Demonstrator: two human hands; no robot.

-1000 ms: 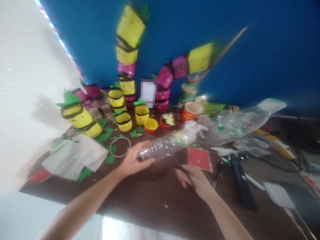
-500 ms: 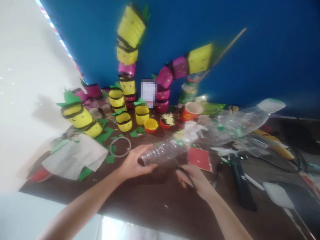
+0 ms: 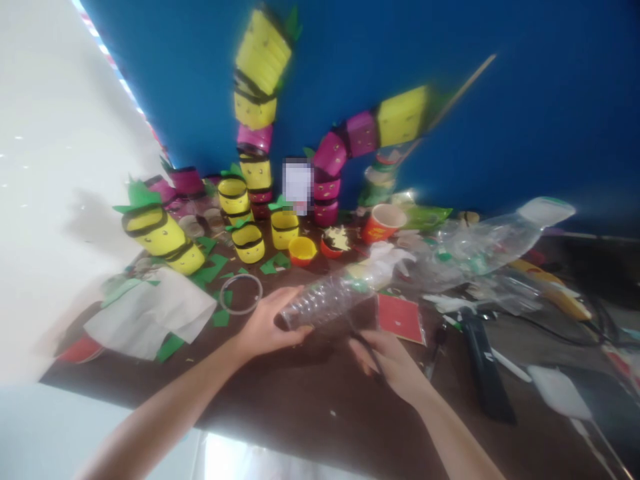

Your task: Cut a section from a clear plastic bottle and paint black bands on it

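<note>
My left hand (image 3: 273, 323) is wrapped around the end of a clear ribbed plastic bottle (image 3: 325, 300), which lies slanted above the table. The bottle's near end looks cut open and dark inside. In my right hand (image 3: 393, 363) is a pair of scissors (image 3: 371, 350) with dark handles, its blades reaching up toward the bottle's underside. Blur hides whether the blades touch the plastic. A clear plastic ring (image 3: 241, 295) lies just left of my left hand. Beyond my right hand is a red square packet (image 3: 399, 318).
Yellow pots with faces (image 3: 249, 243) and stacked purple pots (image 3: 326, 187) stand along the blue wall. A red paper cup (image 3: 384, 223), a large clear bottle (image 3: 505, 240) and a black stick-like tool (image 3: 485, 363) lie to the right. Green scraps and a white cloth (image 3: 155, 313) lie left.
My right hand and the scissors have shifted very slightly left. The bottle stays in my left hand, nearly unmoved.
</note>
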